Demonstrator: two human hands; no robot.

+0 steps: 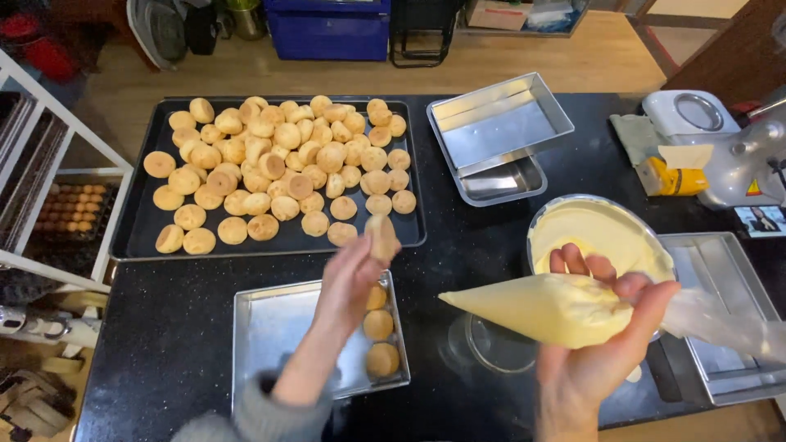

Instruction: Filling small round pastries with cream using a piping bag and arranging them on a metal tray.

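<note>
My left hand [348, 282] holds a small round golden puff [381, 236] up over the near edge of the dark baking tray [135, 233], which carries several more puffs [278, 160]. Below that hand a square metal pan [274, 327] holds three puffs [378, 326] in a column at its right side. My right hand [602, 327] grips a clear piping bag full of pale yellow cream [540, 307], its tip pointing left toward the held puff. Behind the bag stands a metal bowl of the same cream [598, 229].
Two stacked metal pans [499, 123] sit at the back centre, and another metal pan [729, 327] at the right. A glass [491, 348] stands under the bag. A white appliance [696, 123] is at the far right and a white rack [49, 188] at the left.
</note>
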